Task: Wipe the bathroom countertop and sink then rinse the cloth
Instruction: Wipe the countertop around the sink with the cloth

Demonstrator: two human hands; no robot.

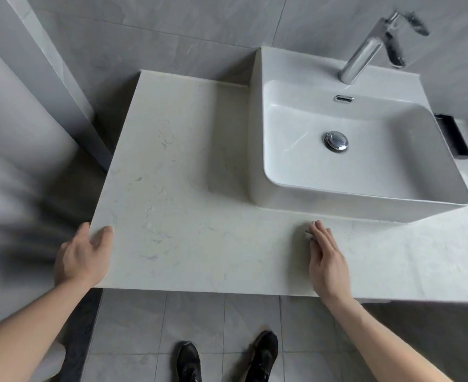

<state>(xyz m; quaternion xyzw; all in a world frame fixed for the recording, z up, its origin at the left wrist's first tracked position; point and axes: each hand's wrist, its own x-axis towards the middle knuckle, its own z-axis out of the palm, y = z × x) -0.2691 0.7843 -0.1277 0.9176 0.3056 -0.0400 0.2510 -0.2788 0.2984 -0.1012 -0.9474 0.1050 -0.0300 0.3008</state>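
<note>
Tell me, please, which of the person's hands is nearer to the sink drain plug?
Right. The right hand lies flat on the countertop just in front of the sink, below the drain plug. The left hand grips the countertop's far left front corner.

The left hand (82,257) holds the near left corner of the pale stone bench (177,188), thumb on top and fingers wrapped over the edge. The right hand (326,260) lies flat on the bench just in front of the white sink (257,150), with a scrap of grey cloth (309,235) barely showing beside its fingers. A chrome tap (365,51) stands behind the basin. Two black shoes (263,357) stand on the grey tiled floor (194,318).
</note>
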